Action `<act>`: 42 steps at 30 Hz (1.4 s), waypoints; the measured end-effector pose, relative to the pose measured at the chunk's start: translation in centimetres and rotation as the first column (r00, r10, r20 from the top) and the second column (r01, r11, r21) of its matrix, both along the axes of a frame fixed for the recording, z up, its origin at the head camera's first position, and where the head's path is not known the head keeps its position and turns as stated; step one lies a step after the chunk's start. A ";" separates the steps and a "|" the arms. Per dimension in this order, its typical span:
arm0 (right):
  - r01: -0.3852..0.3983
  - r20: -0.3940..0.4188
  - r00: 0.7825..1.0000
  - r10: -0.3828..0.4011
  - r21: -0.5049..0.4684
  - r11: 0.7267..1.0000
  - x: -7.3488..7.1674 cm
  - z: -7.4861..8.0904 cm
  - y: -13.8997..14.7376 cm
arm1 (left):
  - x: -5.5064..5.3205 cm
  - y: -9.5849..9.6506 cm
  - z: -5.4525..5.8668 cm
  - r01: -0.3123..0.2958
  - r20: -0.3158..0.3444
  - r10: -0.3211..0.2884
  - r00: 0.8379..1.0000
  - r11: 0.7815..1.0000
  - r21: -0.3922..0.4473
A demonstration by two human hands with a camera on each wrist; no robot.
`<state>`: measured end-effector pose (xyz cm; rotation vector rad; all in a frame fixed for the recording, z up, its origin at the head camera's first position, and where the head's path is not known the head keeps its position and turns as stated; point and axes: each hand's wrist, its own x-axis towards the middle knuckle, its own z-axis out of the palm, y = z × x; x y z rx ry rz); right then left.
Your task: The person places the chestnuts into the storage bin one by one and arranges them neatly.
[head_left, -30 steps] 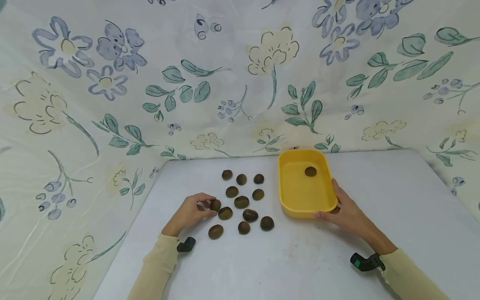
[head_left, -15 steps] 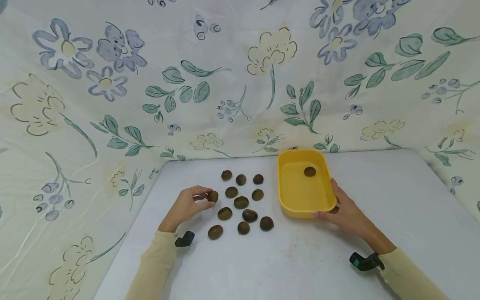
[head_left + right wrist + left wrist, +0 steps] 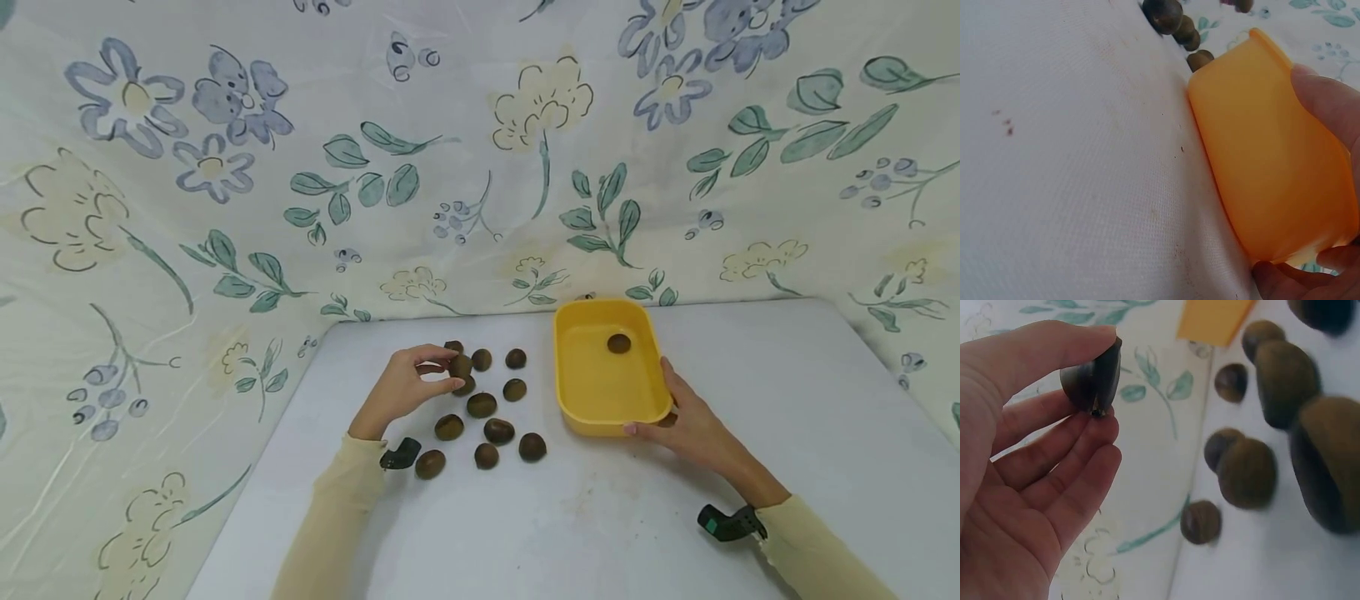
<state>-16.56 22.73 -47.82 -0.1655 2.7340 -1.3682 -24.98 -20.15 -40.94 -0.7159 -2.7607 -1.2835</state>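
Note:
My left hand (image 3: 402, 390) pinches a brown chestnut (image 3: 461, 366) between thumb and fingers, held up over the left side of a loose group of chestnuts. Up close in the left wrist view, this chestnut (image 3: 1090, 380) is dark and glossy with a narrow tip. To the right stands a yellow plastic tub (image 3: 611, 427), with one chestnut (image 3: 618, 343) lying inside near its far end. My right hand (image 3: 701, 429) grips the tub's near right corner, thumb on the rim (image 3: 1272, 50) and fingers curled under the outer wall.
Several chestnuts (image 3: 499, 431) lie spread on the white table (image 3: 585, 533), left of the tub. Behind the table's back edge hangs a flowered cloth (image 3: 465, 167). A dark wrist camera (image 3: 726, 523) sits on the right wrist.
My left hand has lifted the chestnut from the left edge of the group and carried it rightward and farther back. The right hand and tub have stayed in place.

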 end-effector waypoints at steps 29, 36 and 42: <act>-0.006 -0.014 1.000 0.006 -0.014 1.000 0.0 0.1 0.4 | -4.1 12.4 3.7 0.253 0.000 -0.253 0.968 0.968 0.002; 0.009 0.008 1.000 -0.009 0.002 1.000 -0.1 0.2 0.2 | -4.9 15.8 3.7 0.305 0.016 -0.305 0.952 0.952 -0.003; 0.008 0.010 1.000 -0.008 -0.006 1.000 -0.2 0.3 0.0 | -5.6 18.0 2.9 0.346 0.007 -0.346 0.938 0.937 -0.038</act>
